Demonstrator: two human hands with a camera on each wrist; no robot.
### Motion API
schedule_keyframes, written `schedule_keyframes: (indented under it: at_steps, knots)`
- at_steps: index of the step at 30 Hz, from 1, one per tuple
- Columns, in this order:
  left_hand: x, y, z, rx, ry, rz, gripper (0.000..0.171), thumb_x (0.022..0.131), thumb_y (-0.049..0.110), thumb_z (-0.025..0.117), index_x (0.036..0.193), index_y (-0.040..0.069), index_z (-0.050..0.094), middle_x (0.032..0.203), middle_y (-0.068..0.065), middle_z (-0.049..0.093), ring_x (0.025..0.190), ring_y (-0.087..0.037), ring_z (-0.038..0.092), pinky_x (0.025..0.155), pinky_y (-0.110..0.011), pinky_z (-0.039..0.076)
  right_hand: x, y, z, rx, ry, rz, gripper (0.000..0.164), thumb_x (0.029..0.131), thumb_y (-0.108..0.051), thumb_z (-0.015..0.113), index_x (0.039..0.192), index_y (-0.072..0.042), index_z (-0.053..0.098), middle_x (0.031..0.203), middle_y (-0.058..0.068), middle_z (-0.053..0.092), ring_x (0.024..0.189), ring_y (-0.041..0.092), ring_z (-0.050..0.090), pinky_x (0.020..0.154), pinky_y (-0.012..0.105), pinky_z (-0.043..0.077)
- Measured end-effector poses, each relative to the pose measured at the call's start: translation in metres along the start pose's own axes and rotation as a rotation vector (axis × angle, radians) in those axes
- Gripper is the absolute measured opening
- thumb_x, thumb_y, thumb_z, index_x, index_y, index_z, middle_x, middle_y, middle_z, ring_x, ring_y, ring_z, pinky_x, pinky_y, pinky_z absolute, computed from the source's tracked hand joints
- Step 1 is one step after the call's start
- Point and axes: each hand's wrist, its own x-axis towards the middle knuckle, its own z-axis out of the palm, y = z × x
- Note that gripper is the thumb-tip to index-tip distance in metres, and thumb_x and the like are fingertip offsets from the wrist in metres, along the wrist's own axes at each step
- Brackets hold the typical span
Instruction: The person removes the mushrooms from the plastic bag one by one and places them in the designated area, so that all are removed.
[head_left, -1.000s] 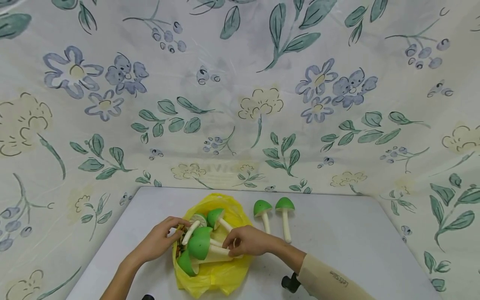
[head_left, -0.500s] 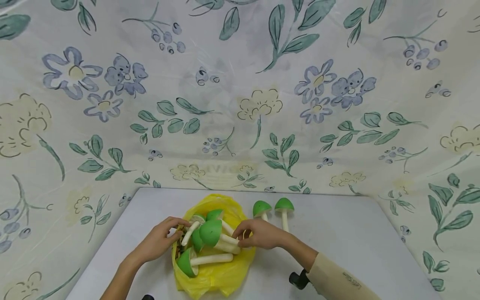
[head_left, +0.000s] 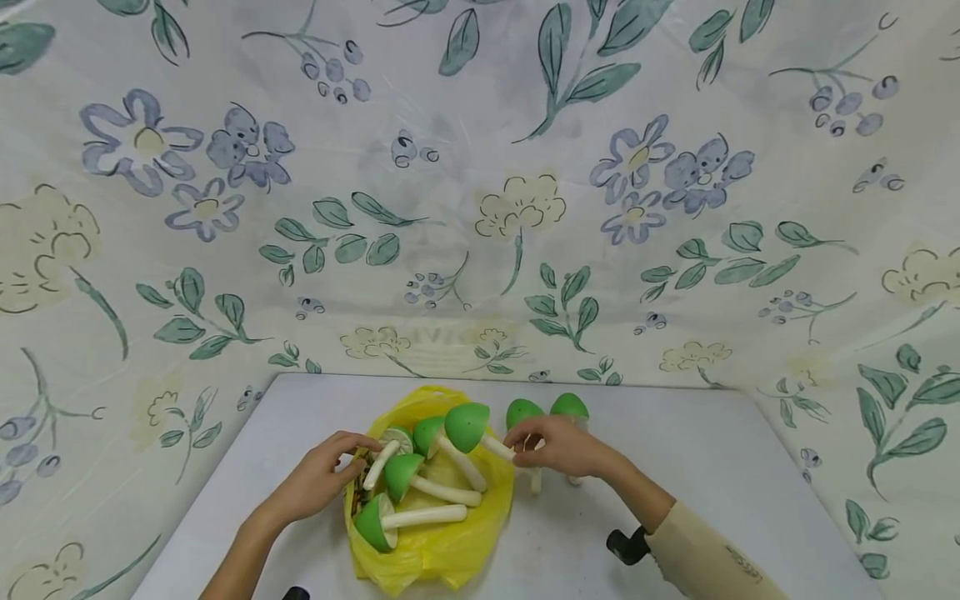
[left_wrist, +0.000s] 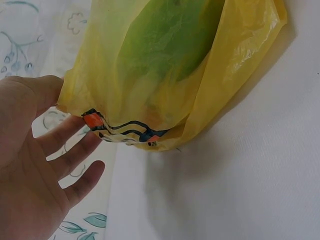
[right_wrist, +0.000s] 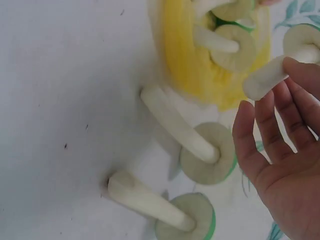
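A yellow plastic bag point(head_left: 427, 571) lies open on the white table, with several green-capped, white-stemmed toy mushrooms point(head_left: 423, 517) inside. My left hand point(head_left: 318, 479) pinches the bag's left rim between thumb and index finger; the other fingers spread loose below, as the left wrist view shows. Over the bag's right side, my right hand point(head_left: 558, 446) holds one toy mushroom point(head_left: 467, 427) by the end of its stem, cap pointing left. The right wrist view shows the thumb on that stem point(right_wrist: 265, 79). The held mushroom's cap overlaps a mushroom in the bag in the head view.
Two more toy mushrooms lie side by side right of the bag, their caps point(head_left: 522, 411) toward the table's far edge; my right hand partly hides them. A floral sheet point(head_left: 480, 250) hangs behind the white table point(head_left: 675, 467).
My right hand has lifted one mushroom out of the pile and moved it up and to the right, its stem pinched. The left hand has stayed at the bag's rim.
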Motion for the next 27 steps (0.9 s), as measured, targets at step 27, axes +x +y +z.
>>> schedule_keyframes:
  at_steps: [27]
  knots:
    - [-0.001, -0.003, -0.001, 0.009, 0.009, 0.003, 0.027, 0.101, 0.009, 0.058, 0.124, 0.020, 0.067, 0.126, -0.005, 0.061, 0.126, -0.036, 0.054, 0.094, -0.060, 0.046, -0.044, 0.041, -0.044, 0.062, 0.210, 0.155, 0.026, 0.096, -0.027, 0.068, 0.118, -0.014, 0.070, 0.109, 0.004, 0.066, 0.100, 0.021, 0.060, 0.077, 0.043, 0.057]
